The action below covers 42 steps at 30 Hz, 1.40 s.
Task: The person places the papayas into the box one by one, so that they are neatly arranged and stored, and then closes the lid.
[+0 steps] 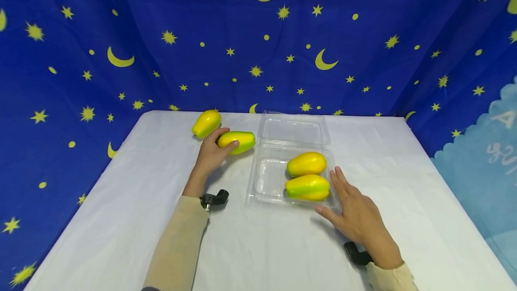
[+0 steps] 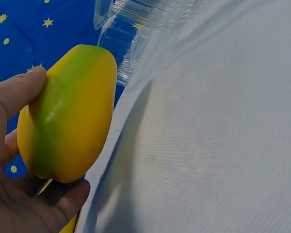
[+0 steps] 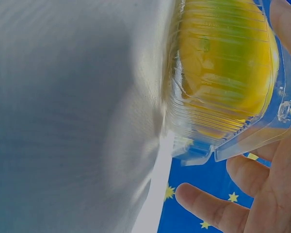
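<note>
My left hand point(image 1: 212, 154) grips a yellow-green papaya point(image 1: 239, 142) between thumb and fingers, just left of a clear plastic clamshell box point(image 1: 266, 194). In the left wrist view the papaya point(image 2: 70, 116) is held above the white cloth, its narrower end toward the box. Two more papayas lie side by side in the right part of the box: the rear papaya point(image 1: 307, 164) and the front papaya point(image 1: 308, 187). My right hand point(image 1: 357, 212) is at the box's right rim with fingers extended and spread, holding nothing. Whether its fingertips touch the rim, I cannot tell.
Another papaya point(image 1: 207, 123) lies on the white-covered table point(image 1: 262, 246) near its back edge, behind my left hand. The box's lid point(image 1: 295, 127) is folded back toward the far edge. A blue curtain point(image 1: 210, 21) with moons and stars hangs behind.
</note>
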Tool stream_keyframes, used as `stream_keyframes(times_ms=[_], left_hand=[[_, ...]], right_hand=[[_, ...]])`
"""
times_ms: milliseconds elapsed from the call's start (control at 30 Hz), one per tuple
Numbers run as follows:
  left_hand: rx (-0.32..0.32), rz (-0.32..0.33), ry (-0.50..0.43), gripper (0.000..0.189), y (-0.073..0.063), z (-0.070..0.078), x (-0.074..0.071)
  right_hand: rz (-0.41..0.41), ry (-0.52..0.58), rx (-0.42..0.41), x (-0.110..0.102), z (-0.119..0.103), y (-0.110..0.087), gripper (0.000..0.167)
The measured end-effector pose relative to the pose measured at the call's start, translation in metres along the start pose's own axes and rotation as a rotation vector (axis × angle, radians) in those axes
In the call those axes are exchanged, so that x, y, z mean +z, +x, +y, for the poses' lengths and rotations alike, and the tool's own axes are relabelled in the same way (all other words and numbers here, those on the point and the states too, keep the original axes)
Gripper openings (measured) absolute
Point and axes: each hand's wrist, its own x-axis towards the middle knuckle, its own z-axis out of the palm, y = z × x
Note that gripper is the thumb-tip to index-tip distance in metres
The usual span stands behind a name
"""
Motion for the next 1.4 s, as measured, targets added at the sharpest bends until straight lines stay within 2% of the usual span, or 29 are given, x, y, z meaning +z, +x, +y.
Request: stream_keyframes(times_ms=[233,633,833,1033,1400], left_hand=[[-0.022,0.021,-0.019,0.063,-0.002,0.002,-0.001],[-0.004,0.048,-0.036,0.063,-0.003,0.013,0.002],[0.043,0.046,-0.043,0.061,-0.004,0.021,0.005],[0.083,0.018,-0.027,0.059,-0.005,0.030,0.009],[0.120,-0.015,-0.014,0.058,-0.013,0.051,0.018]], right_hand=[[-0.004,-0.001,0.007,0.001,-0.001,-0.001,0.101],[-0.007,-0.006,0.007,0.000,0.000,0.000,0.102],[-0.008,-0.011,0.013,0.001,0.000,-0.001,0.102],[0.004,-0.015,0.004,0.001,0.001,-0.001,0.101],[0.002,-0.010,0.007,0.001,0.000,-0.001,0.102]])
